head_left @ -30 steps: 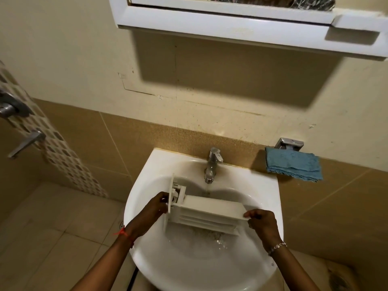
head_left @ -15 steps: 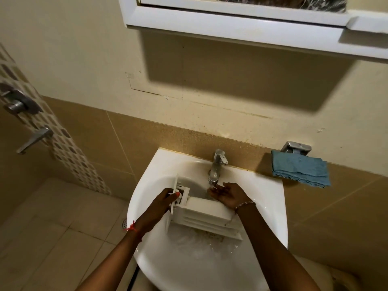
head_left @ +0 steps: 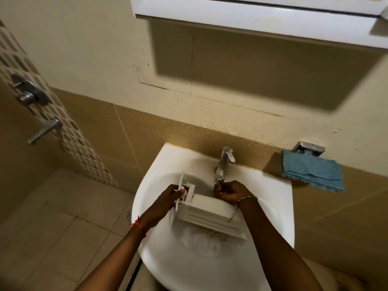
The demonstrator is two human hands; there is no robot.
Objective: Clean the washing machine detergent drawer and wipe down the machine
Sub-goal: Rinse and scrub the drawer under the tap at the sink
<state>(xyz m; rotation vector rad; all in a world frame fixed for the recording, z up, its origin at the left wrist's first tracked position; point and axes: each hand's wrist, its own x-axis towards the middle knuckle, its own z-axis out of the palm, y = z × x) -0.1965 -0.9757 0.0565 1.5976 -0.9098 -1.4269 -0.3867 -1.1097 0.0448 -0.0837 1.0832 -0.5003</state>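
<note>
While tipped on its side inside the white sink (head_left: pixel 279 217) at lower centre of the frame, held at 1 end only: the white detergent drawer (head_left: pixel 210 213), slanting from upper left down to lower right. Just beneath it in the basin, foamy water (head_left: pixel 199 240) flecked with brown grit. Left hand (head_left: pixel 168 196), red thread (head_left: pixel 137 224) at the wrist, clamped on the drawer's front-panel end, thumb pressed to the panel. Right hand (head_left: pixel 231 191), bracelet (head_left: pixel 245 199) at the wrist, off the drawer and just behind it, fingers curled round the spout tip of the chrome tap (head_left: pixel 224 162). Hands apart, the drawer's upper edge between them. Left of the sink, a floor drain (head_left: pixel 129 216) in the tiles. Farther right, a folded blue cloth (head_left: pixel 310 173) just below a metal wall bracket (head_left: pixel 307 148). At far left, a lever (head_left: pixel 45 131) and round shower fittings (head_left: pixel 29 93) on a mosaic strip. Along the top of the frame, the underside of a white cabinet (head_left: pixel 252 17).
</note>
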